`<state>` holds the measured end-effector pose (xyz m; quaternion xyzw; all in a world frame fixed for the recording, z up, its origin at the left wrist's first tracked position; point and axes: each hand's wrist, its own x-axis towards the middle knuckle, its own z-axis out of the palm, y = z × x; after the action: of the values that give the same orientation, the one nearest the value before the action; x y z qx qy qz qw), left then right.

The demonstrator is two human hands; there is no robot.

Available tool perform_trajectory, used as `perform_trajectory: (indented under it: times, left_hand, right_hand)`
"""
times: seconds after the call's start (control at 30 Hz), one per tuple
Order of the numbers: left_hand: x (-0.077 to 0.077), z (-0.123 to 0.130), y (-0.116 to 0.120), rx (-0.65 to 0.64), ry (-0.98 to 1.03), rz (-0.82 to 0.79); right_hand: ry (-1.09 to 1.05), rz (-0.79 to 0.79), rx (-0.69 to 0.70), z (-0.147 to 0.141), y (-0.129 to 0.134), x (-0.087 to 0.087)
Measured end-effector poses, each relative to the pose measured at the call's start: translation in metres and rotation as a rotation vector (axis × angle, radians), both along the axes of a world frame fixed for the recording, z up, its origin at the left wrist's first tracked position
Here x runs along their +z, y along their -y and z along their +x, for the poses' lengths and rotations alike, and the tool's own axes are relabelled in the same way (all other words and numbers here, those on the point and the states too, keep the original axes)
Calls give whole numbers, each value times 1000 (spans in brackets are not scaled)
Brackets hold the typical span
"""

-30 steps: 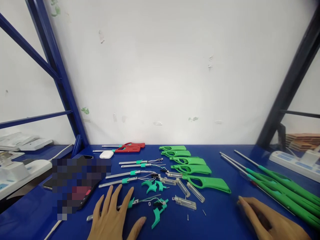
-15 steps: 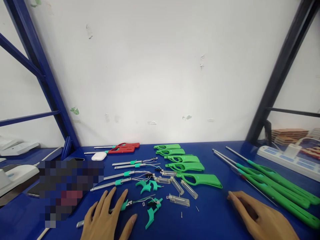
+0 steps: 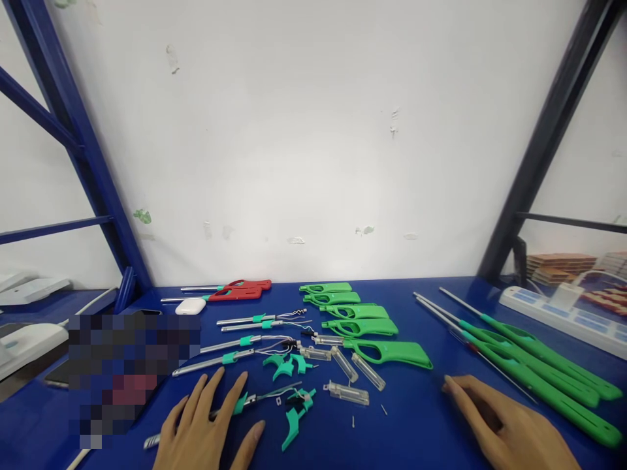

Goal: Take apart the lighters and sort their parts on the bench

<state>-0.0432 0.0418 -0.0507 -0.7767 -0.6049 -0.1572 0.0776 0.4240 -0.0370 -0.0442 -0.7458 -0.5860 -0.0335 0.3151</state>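
Observation:
My left hand [image 3: 200, 424] lies with fingers spread over a silver lighter tube [image 3: 153, 441], whose middle it hides. Beside its thumb are a teal trigger [image 3: 292, 424] and thin wires from that tube. My right hand [image 3: 504, 421] rests on its side at the right, thumb and fingers pressed together; what they hold, if anything, is hidden. Several clear fuel tanks [image 3: 347, 393] and two small screws [image 3: 353, 422] lie between the hands. Beyond them are several green handle shells [image 3: 392, 353], more tubes with wires [image 3: 215, 362], and loose teal triggers [image 3: 281, 367].
Long green lighters [image 3: 553, 385] lie right of my right hand, near a white power strip [image 3: 563, 320]. Red lighters [image 3: 240, 293] and a white case [image 3: 191, 306] are at the back left. A blurred dark patch [image 3: 132, 365] covers the left. Blue tabletop [image 3: 416, 431] meets the wall.
The whole view has shifted slightly, so everything appears a little further left. Both hands keep their poses, and the parts on the table have not moved.

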Motion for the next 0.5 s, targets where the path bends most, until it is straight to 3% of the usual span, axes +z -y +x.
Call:
perform_trajectory:
  times: [0.13, 0.33, 0.5]
  left_hand:
    - [-8, -5, -5, -23, 2, 25]
    - [15, 3, 3, -13, -7, -31]
    - [18, 8, 5, -16, -12, -1]
  right_hand:
    - [-11, -26, -7, 3, 0, -3]
    - [-17, -28, -9, 4, -1, -6]
    - [-34, -35, -11, 5, 0, -5]
